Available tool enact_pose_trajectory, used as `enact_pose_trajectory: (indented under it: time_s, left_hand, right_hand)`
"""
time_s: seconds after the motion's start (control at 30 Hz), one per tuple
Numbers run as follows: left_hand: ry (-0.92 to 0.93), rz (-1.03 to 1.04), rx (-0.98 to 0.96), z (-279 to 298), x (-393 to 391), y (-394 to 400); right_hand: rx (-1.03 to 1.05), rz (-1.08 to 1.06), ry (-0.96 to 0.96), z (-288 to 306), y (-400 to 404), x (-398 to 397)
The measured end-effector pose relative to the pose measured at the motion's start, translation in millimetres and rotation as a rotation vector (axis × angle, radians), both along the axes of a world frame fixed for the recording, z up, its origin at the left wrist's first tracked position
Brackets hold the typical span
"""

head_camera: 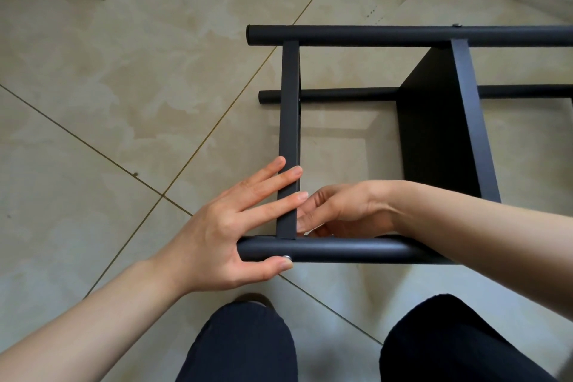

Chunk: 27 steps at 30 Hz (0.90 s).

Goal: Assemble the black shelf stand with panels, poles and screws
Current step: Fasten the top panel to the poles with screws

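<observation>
The shelf stand (387,133) lies on its side on the tiled floor (108,102), filling the frame from centre out to 3 o'clock, with the near pole (341,250) running across just above the knees. The left hand (223,236) has its fingers spread flat over the end panel (290,133), while its thumb sits under the pole's end beside the silver screw (286,257). The right hand (338,211) reaches inside the frame at the panel's inner face; its fingers curl there, but I cannot tell whether they pinch anything. The step looks like seating this joint. It would go best with the panel edge held square and flush on the pole, the left hand bracing firmly, and the screw driven straight, not angled.
</observation>
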<state>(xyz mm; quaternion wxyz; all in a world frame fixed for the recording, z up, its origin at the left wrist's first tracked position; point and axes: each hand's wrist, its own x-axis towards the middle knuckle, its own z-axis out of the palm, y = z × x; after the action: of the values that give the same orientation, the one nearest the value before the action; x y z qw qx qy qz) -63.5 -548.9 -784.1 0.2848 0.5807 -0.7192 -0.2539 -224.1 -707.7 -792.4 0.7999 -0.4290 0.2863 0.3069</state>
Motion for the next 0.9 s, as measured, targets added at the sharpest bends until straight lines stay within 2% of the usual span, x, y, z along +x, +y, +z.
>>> enact_pose_trajectory:
  time_s: [0.17, 0.37, 0.53, 0.73, 0.9]
  left_hand:
    - [0.005, -0.005, -0.003, 0.0, 0.1, -0.4]
    - [0.011, -0.005, -0.005, -0.8, 0.3, -0.3]
    - [0.013, -0.008, 0.01, -0.9, 0.3, 0.7]
    - [0.062, 0.044, 0.04, -2.3, -3.6, 4.9]
    - [0.008, 0.084, -0.009, 1.0, -5.3, 3.7]
  right_hand:
    - [-0.019, 0.02, 0.021, 2.5, -1.5, 3.0]
    - [-0.123, 0.045, 0.14, 13.1, -3.5, 13.1]
    - [-0.122, 0.065, 0.219, 18.2, -1.6, 15.1]
    - [-0.261, 0.082, 0.0, 27.4, -3.3, -1.7]
    - [-0.545, 0.177, -0.129, 52.4, -6.3, -21.6]
